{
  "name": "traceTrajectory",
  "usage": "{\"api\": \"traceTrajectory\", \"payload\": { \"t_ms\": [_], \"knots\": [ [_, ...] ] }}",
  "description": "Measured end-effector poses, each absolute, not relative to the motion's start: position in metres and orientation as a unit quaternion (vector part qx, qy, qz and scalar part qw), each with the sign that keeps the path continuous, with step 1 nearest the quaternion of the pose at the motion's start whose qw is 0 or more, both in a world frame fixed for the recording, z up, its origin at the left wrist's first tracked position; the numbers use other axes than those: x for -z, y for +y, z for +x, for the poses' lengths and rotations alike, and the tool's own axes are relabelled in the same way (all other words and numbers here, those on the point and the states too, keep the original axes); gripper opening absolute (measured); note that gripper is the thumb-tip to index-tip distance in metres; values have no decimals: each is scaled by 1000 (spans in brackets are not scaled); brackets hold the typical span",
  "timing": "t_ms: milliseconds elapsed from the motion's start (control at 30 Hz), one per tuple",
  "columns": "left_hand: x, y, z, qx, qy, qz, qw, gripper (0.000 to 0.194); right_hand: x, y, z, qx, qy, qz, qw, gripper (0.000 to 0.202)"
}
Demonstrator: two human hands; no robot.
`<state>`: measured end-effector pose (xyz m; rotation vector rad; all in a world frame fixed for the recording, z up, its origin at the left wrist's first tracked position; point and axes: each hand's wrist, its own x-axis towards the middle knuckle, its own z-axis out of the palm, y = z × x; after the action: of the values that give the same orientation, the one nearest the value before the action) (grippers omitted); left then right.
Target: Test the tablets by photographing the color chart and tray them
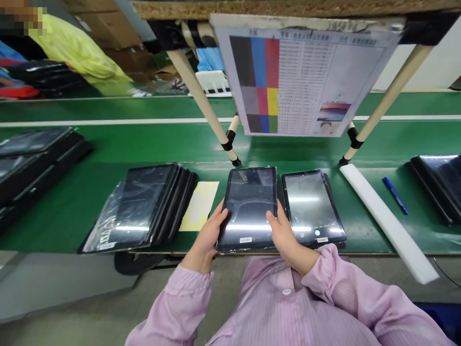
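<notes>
Between my two hands is a black tablet [249, 202] with a dark, glossy screen and a small white label near its lower edge. My left hand [211, 233] grips its left side, thumb over the front. My right hand [286, 235] holds the opposite side the same way; the fingers behind the tablet are hidden. Just right of it lies another tablet [311, 202] with a lit greyish screen, on top of at least one more. To the left, beyond a yellow-edged paper [199, 206], a stack of tablets [144, 202] leans in clear plastic film.
A long white bar [389, 223] juts over the table's front edge, with a blue pen [395, 195] beside it. More tablets [441, 182] lie at far right and a stack [32, 163] at far left. Ahead hangs a printed chart [302, 81] on a pipe frame. Across the green table [144, 139] stands a person in yellow [79, 48].
</notes>
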<state>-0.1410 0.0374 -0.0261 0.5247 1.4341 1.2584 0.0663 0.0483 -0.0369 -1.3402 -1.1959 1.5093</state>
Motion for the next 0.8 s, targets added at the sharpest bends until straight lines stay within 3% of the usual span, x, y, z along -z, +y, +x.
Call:
{"api": "traceTrajectory", "payload": {
  "t_ms": [233,333,400,500,600,800],
  "knots": [
    [-17,5,-110,-552,630,264,477,80,-13,27,109,-555,-548,-474,410,90],
    [-39,7,-85,-547,619,317,466,73,-40,16,152,-553,-560,-428,444,87],
    [-52,16,-57,-563,589,343,467,66,-49,8,178,-560,-506,-398,522,86],
    [-61,29,4,-592,534,383,465,64,-47,-6,200,-536,-285,-365,706,84],
    [-54,32,75,-603,481,473,425,71,-35,-13,213,-515,-105,-357,772,87],
    [-62,68,153,-635,331,612,335,84,-21,-14,289,-460,-63,-391,795,43]
  ]
}}
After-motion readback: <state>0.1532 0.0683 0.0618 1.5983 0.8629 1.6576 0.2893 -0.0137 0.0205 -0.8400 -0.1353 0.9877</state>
